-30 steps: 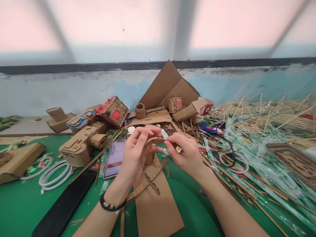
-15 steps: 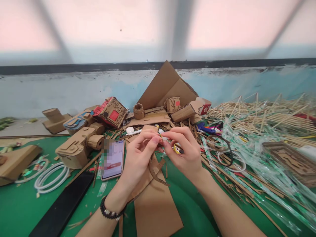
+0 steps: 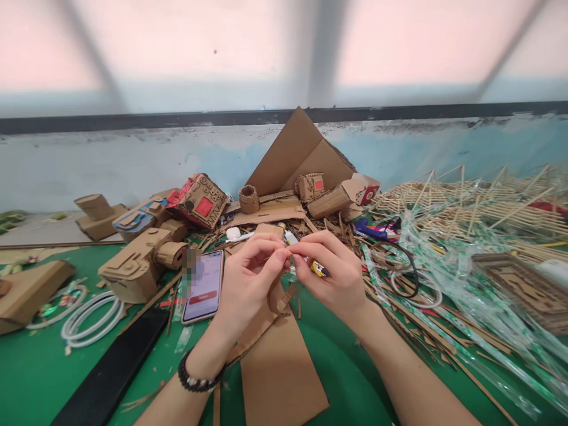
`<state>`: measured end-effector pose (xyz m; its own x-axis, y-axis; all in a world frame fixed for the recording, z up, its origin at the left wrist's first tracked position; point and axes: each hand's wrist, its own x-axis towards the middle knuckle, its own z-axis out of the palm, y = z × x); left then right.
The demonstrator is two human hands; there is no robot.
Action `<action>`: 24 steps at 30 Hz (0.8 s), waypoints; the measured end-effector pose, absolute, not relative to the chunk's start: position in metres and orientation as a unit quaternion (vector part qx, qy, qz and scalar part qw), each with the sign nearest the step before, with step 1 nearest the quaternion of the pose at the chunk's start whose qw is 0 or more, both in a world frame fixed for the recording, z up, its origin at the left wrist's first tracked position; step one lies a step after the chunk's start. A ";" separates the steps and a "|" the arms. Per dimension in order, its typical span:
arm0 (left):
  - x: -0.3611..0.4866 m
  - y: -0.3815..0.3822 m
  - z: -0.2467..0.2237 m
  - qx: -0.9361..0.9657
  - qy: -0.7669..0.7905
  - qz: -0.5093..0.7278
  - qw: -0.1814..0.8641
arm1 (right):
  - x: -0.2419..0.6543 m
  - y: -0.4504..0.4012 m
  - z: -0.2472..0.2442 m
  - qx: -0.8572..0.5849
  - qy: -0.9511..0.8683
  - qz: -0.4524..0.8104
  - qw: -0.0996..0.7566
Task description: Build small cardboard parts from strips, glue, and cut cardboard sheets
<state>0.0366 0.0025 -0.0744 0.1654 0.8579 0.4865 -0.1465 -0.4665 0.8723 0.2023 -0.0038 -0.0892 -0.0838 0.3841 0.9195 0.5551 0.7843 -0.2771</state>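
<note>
Less gap now separates the left hand point(image 3: 254, 273), grasping a cardboard strip point(image 3: 275, 299), from the right hand point(image 3: 336, 269) — pinching something hidden. Handling looks finer.

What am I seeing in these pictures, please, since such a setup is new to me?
There is no machine here: these are a person's bare left hand and right hand, seen by one camera worn on the head, looking forward and down. On the green table lie a lit phone, a cardboard sheet, a camera-shaped cardboard model, white tubing and clear plastic strips. The fingers of both hands are close together; the left hand seems to pinch a curved cardboard strip hanging below. The right hand's grip is hidden.
</note>
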 end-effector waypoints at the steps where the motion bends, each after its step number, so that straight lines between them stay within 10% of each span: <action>1: 0.037 0.002 -0.074 0.633 0.284 0.581 0.426 | 0.203 -0.003 -0.089 -0.319 -0.735 -0.074 0.593; 17: 0.030 0.005 -0.078 0.730 0.317 0.548 0.258 | 0.209 0.001 -0.096 -0.328 -0.758 -0.218 0.520; 24: 0.037 0.003 -0.078 0.667 0.295 0.547 0.411 | 0.207 0.000 -0.098 -0.341 -0.716 -0.250 0.555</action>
